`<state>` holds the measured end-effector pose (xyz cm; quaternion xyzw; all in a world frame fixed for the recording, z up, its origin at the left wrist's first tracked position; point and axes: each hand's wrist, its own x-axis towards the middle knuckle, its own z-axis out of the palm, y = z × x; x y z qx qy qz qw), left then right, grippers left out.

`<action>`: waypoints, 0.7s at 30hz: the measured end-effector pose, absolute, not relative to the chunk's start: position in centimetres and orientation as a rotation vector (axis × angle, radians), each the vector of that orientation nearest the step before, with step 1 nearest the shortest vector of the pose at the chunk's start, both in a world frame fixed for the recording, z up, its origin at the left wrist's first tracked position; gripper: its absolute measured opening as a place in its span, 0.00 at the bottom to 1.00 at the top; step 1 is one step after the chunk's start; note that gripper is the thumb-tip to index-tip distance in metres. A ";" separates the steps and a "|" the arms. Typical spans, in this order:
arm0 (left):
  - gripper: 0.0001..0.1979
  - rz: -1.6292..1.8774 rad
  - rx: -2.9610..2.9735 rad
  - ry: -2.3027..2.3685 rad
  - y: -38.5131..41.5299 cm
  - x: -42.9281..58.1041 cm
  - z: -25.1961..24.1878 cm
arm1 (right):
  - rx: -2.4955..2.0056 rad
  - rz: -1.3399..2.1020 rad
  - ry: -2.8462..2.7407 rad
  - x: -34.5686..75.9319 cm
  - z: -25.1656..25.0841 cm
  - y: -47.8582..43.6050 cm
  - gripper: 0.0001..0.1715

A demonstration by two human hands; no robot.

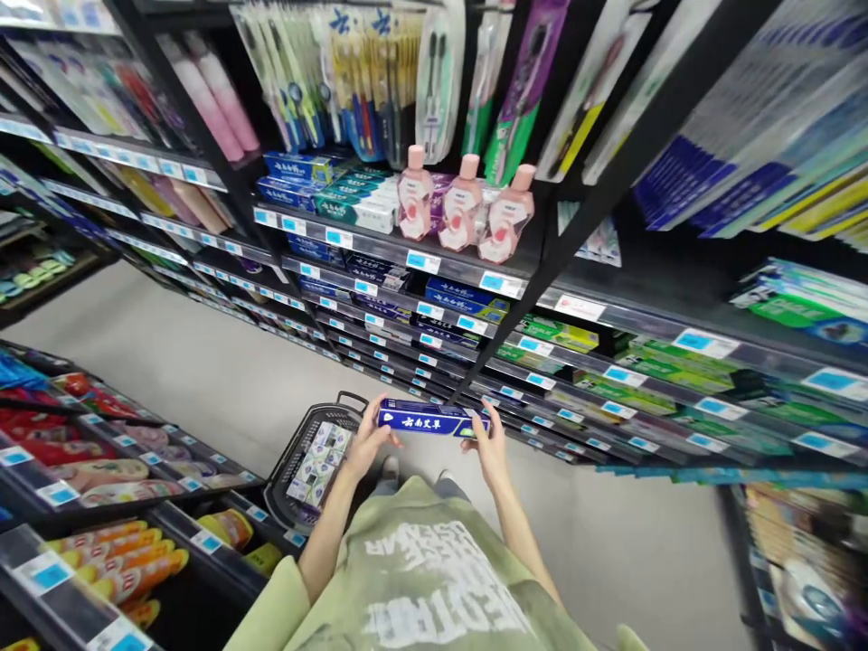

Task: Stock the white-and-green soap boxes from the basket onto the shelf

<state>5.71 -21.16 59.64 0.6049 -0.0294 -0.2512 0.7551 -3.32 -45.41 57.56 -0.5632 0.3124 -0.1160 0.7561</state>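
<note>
A long blue toothpaste box [427, 421] with white characters lies level in front of my body, held at both ends. My left hand [370, 440] closes on its left end, thumb along the front. On the right end, my right hand [488, 434] grips with its thumb over the front and fingers behind. Below and left of the box, a black shopping basket [277, 470] stands on the floor with a white-and-green patterned pack [318, 464] in it.
Ahead, a shelf carries toothpaste boxes [359, 194], three pink bottles [461, 203] and hanging toothbrushes [366, 81]. Another shelf at lower left holds orange bottles [128, 561] and red packs [54, 438]. Grey floor [203, 344] runs between the shelves.
</note>
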 end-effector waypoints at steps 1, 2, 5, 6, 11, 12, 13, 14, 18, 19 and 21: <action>0.44 -0.585 1.332 -0.065 -20.1 5.9 59.5 | -1.247 -0.242 0.700 -2.9 57.4 -44.5 0.43; 0.44 -0.606 1.353 -0.054 -19.1 6.0 59.2 | -1.262 -0.221 0.699 -2.6 57.2 -43.6 0.40; 0.38 -0.598 1.414 0.037 -16.8 6.1 58.1 | -1.252 -0.147 0.648 -2.0 56.6 -41.2 0.36; 0.36 -0.586 1.428 0.067 -16.2 6.1 57.7 | -1.236 -0.128 0.634 -2.0 56.5 -40.5 0.36; 0.32 -0.560 1.520 0.103 -14.3 6.9 56.0 | -1.152 -0.086 0.591 -2.2 55.8 -38.0 0.35; 0.34 -0.563 1.542 0.105 -14.1 7.2 56.0 | -1.149 -0.101 0.603 -2.3 55.6 -37.7 0.34; 0.35 -0.564 1.561 0.106 -13.9 7.6 56.1 | -1.152 -0.121 0.623 -2.3 55.5 -37.3 0.33; 0.36 -0.573 1.579 0.102 -13.8 8.0 56.2 | -1.156 -0.144 0.647 -2.3 55.3 -37.0 0.32; 0.38 -0.624 1.649 0.034 -13.3 9.3 57.4 | -1.153 -0.211 0.719 -2.3 54.7 -36.1 0.32; 0.39 -0.637 1.664 0.006 -13.2 9.5 57.6 | -1.151 -0.223 0.731 -2.3 54.5 -36.0 0.32; 0.39 -0.645 1.682 -0.040 -12.9 9.7 57.7 | -1.148 -0.240 0.750 -2.3 54.3 -35.8 0.33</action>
